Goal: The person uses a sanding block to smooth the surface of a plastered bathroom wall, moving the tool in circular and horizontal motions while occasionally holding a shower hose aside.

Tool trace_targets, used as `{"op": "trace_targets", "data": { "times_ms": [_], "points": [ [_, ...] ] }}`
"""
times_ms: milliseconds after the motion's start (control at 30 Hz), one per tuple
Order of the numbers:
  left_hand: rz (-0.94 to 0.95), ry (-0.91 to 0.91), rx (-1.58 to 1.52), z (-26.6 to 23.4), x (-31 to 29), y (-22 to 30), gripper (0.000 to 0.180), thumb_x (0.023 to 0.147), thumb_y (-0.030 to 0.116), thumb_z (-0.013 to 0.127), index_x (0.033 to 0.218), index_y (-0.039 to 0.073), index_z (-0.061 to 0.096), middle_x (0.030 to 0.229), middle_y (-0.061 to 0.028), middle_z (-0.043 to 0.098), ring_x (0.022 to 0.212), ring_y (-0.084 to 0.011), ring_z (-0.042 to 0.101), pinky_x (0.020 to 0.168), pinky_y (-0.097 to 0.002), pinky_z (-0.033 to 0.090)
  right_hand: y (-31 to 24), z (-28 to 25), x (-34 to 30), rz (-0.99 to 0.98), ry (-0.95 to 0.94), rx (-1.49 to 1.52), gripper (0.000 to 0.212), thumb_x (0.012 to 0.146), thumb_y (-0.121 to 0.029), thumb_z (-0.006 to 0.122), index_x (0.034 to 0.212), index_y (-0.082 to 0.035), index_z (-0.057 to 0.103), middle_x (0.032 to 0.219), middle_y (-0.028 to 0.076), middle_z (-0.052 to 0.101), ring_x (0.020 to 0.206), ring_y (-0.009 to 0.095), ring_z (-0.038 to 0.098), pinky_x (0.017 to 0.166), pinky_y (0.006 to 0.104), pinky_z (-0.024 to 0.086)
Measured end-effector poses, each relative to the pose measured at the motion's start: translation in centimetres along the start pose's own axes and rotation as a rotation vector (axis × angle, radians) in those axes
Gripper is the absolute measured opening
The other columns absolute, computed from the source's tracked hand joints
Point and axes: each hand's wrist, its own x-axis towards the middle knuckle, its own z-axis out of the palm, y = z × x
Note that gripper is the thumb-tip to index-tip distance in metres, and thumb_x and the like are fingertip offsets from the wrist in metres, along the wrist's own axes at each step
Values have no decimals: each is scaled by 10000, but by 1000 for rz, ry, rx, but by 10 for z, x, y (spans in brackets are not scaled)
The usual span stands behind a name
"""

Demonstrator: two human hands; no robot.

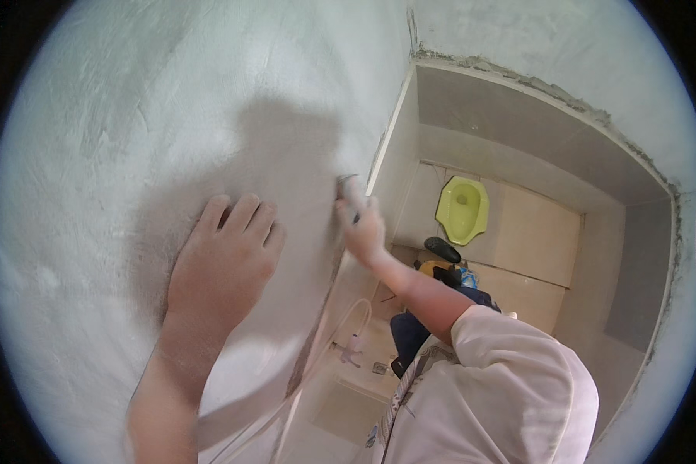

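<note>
- The person's white sleeve is filling the lower right, the right forearm reaching up and leftward from it toward the wall.
- The left forearm is rising from the lower edge, and the left hand is lying flat on the grey plaster, fingers close together and pointing up and a little right, holding nothing.
- The right hand is sitting just to the right of the left one, near the wall's corner edge, its fingers curled around a small tool; the hand is blurred, so I cannot tell how tightly it is closing.
- The tool is sticking up out of the top of that fist, its grey end touching or nearly touching the plaster at the corner; its long axis is running roughly up and down, tilted slightly left. What kind of tool it is I cannot make out.
- The right hand is therefore the one on the tool; the left is bracing beside it, a little apart, at about the same height.
- A hose is trailing down along the wall foot below the hands.
- Further down, a black shoe is lying on the tiled floor.
- Farthest off, a yellow-green squat pan is sitting set into that floor.
</note>
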Motion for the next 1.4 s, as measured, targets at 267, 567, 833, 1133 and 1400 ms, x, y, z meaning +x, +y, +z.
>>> {"op": "trace_targets", "data": {
  "times_ms": [267, 567, 833, 1133, 1400],
  "points": [
    [-21, 29, 2, -1, -2, 5, 130, 876, 173, 635, 958, 106, 711, 1069, -33, 669, 1091, -203, 595, 996, -383, 462, -68, -11, -43, -53, -198, -39, 622, 1026, -371, 659, 1572, -111, 509, 1414, 302, 600, 1251, 530, 603, 985, 480, 523],
    [38, 61, 45, -2, 11, 7, 133, 867, 176, 646, 954, 97, 710, 1036, -32, 658, 1088, -203, 591, 979, -376, 473, 56, 16, 20, 293, -40, 384, 628, 1036, -393, 619, 1613, -203, 459, 1260, 257, 618, 1126, 478, 637, 1103, 474, 450],
    [3, 58, -31, 3, 1, 8, 143, 865, 188, 651, 958, 103, 718, 1045, -39, 661, 1086, -202, 594, 993, -383, 464, -35, -2, -51, -103, -288, -11, 646, 1021, -453, 639, 1613, -262, 462, 1322, 288, 619, 1271, 520, 580, 1062, 511, 486],
    [7, 53, -14, 12, -5, 8, 132, 870, 192, 653, 962, 125, 720, 1064, -40, 665, 1108, -197, 592, 1007, -373, 455, -4, 21, -22, 42, -34, 272, 657, 1029, -246, 630, 1584, 32, 414, 1412, 283, 589, 1284, 415, 607, 1115, 405, 436],
    [27, 14, -103, 11, -3, 8, 151, 862, 152, 658, 983, 95, 728, 1139, -83, 660, 1171, -253, 575, 1062, -432, 440, -4, 6, -27, -37, -150, 137, 660, 1050, -287, 582, 1619, -19, 382, 1575, 287, 470, 1377, 430, 524, 1162, 436, 398]
  ]
}}
